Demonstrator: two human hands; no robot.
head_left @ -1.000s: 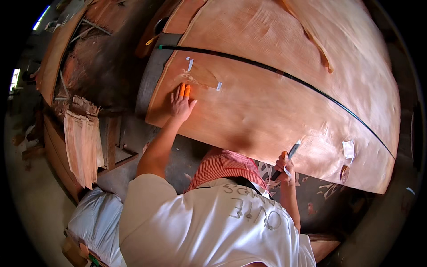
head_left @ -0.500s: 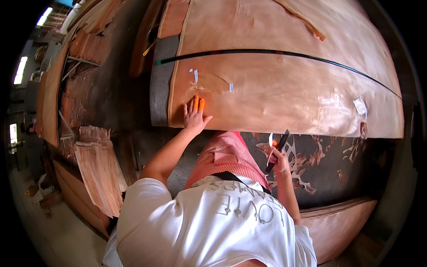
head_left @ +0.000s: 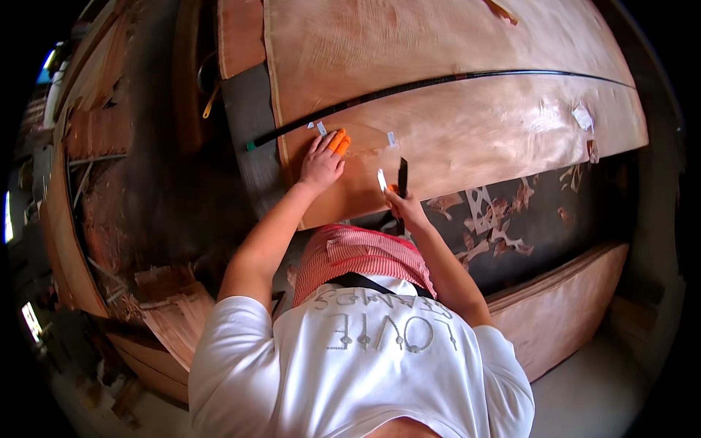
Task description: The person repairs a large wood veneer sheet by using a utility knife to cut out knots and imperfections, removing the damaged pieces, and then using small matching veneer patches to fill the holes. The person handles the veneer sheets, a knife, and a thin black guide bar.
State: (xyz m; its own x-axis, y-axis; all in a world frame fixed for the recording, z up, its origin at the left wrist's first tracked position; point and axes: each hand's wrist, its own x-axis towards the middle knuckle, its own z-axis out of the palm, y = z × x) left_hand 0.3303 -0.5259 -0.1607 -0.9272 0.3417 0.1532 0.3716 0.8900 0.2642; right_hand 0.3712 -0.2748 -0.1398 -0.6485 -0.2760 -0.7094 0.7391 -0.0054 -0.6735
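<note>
A large tan wood veneer sheet [head_left: 467, 109] lies in front of me. My left hand [head_left: 323, 164] rests on its near left part with fingers stretched out, orange covers on two of them. The fingertips are by a small white tape piece [head_left: 321, 128]; another tape piece [head_left: 391, 139] is stuck farther right. My right hand [head_left: 409, 209] is closed around a slim black knife [head_left: 402, 177], its pointed end away from me, over the sheet's near edge. A white strip [head_left: 381, 179] sticks up from the same hand's fingers, which are partly hidden.
A long black rod [head_left: 409, 87] with a green tip lies across the sheet. Torn veneer scraps [head_left: 496, 226] litter the dark surface at the near right. Stacked veneer [head_left: 562, 310] stands at the lower right, with broken veneer pieces [head_left: 171, 306] at the left.
My right hand has moved left and away from me, bringing the knife and white strip over the sheet. My left hand has slid up toward the tape piece. The view has turned slightly.
</note>
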